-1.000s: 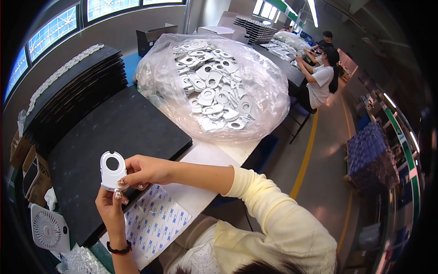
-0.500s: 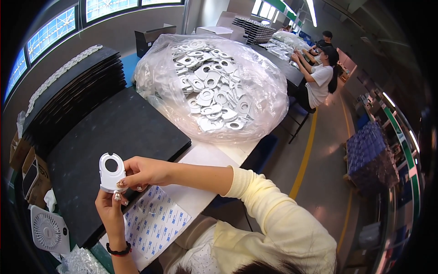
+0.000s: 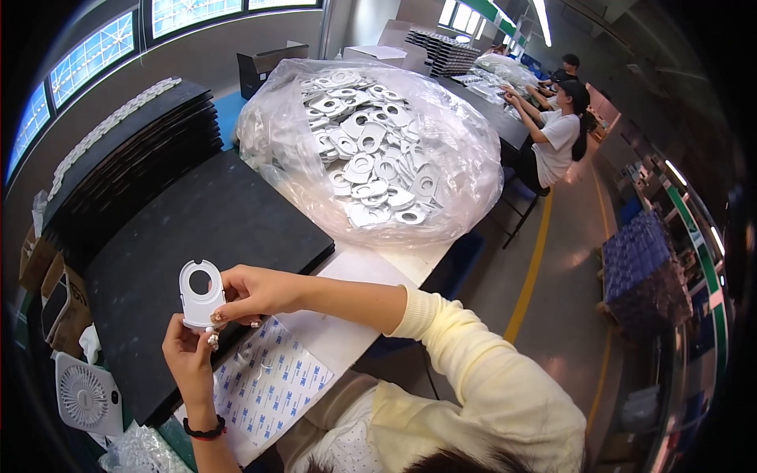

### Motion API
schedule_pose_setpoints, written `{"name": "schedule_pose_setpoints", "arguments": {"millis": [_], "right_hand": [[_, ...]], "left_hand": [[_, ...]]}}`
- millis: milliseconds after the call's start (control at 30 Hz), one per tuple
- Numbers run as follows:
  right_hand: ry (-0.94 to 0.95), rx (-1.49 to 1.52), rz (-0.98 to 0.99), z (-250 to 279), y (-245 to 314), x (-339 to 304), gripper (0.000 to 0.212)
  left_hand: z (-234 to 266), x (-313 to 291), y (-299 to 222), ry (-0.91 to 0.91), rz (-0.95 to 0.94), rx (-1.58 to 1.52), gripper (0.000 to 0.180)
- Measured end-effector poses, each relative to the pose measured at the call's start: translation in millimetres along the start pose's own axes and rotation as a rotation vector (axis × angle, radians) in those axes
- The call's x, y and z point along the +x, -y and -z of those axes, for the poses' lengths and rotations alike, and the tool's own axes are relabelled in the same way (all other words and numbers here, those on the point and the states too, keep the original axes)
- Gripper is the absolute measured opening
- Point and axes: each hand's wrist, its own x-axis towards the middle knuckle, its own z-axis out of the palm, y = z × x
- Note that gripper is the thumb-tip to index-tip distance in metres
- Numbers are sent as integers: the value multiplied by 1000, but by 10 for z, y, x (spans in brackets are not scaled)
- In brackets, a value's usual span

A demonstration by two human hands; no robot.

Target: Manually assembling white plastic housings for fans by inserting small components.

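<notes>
A white plastic part, flat with a rounded end and a large round hole, is held up over the black board. My right hand grips it by its right edge, thumb on the front face. From below, my left hand pinches near the lower edge, its fingers closed; whether something small sits between those fingertips is hidden. Just right of my left wrist lies a sheet of adhesive pads with blue print, on the white tabletop.
A large clear plastic bag full of similar white parts stands beyond the board. Stacked black boards rise at the far left, with a small white fan nearer. Co-workers sit at the far table.
Both hands and the white part have shifted very slightly in the picture, as has the whole scene. The left fingers sit a little closer to the part's lower edge.
</notes>
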Motion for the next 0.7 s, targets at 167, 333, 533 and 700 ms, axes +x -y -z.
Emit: {"name": "schedule_pose_setpoints", "arguments": {"millis": [167, 333, 533, 700], "right_hand": [[-3, -21, 9, 12, 6, -5, 25], [-38, 2, 34, 1, -13, 12, 24], [-87, 8, 37, 1, -51, 28, 23], [-94, 6, 23, 12, -75, 41, 24]], "left_hand": [[-3, -2, 37, -16, 0, 10, 19], [-36, -5, 22, -46, -5, -16, 18], [-89, 14, -19, -101, 39, -19, 7], [-79, 11, 8, -104, 38, -19, 8]]}}
